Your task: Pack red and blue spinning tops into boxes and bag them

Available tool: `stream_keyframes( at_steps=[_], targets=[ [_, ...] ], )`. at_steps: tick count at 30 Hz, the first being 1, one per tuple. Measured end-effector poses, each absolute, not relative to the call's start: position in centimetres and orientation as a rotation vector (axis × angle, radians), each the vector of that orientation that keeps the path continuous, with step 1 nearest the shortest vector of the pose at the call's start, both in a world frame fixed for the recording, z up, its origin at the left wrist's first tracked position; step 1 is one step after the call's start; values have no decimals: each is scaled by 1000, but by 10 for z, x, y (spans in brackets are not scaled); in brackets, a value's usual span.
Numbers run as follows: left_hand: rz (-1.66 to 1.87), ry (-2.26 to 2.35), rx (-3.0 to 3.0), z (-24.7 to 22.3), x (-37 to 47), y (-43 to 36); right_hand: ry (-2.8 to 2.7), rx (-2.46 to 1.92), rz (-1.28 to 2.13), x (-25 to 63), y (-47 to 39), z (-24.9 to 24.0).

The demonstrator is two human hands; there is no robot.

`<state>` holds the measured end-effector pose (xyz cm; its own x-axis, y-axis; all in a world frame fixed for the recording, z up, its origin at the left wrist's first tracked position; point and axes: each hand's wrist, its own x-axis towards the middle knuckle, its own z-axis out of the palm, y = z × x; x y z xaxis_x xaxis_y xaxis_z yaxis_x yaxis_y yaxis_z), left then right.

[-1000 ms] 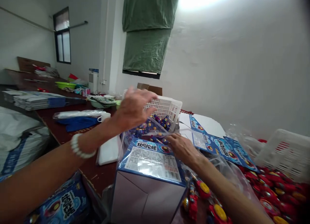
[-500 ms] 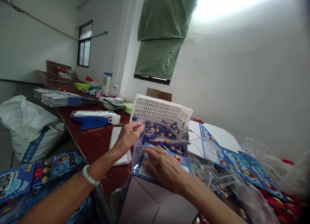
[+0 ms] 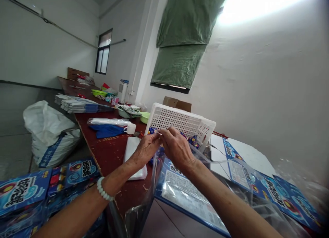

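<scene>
My left hand (image 3: pixel 149 149), with a pale bead bracelet (image 3: pixel 104 190) on its wrist, pinches the edge of a clear plastic bag (image 3: pixel 154 173). Fingertips of my right hand (image 3: pixel 178 149) meet it there, closed on the same edge; the exact grip is partly hidden. Inside the bag, under my right forearm, lies a blue printed box (image 3: pixel 185 190) with a text panel. Just beyond my hands a white plastic basket (image 3: pixel 177 116) leans tilted, holding blue wrapped pieces (image 3: pixel 194 141), partly covered by my right hand.
Flat printed cardboard (image 3: pixel 267 186) lies to the right. On the left stand packed blue boxes (image 3: pixel 23 190) and a white sack (image 3: pixel 48 135). A white mug (image 3: pixel 130 129), a stack of white plastic sheets (image 3: pixel 132 150) and a blue cloth (image 3: pixel 106 130) rest on the red table (image 3: pixel 102 149).
My right hand has lifted from the blue box and moved up to my left hand at the bag's edge. The view has shifted a little left.
</scene>
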<state>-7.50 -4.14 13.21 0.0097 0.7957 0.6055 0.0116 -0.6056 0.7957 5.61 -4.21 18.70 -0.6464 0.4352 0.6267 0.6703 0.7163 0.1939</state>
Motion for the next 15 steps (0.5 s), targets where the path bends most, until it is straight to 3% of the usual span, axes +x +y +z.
stream_keyframes(
  at_steps=[7, 10, 13, 15],
  targets=[
    [1609, 902, 1777, 138, -82, -43, -2455, -686, -922, 55, -40, 196],
    [1592, 967, 1813, 143, -82, -47, -2452, -676, -923, 53, -39, 199],
    [1583, 1026, 1826, 146, -81, -48, -2318, -720, -583, 51, -36, 204],
    [1593, 1065, 1793, 147, -82, -46, -2060, -754, -77, 56, -33, 211]
  ],
)
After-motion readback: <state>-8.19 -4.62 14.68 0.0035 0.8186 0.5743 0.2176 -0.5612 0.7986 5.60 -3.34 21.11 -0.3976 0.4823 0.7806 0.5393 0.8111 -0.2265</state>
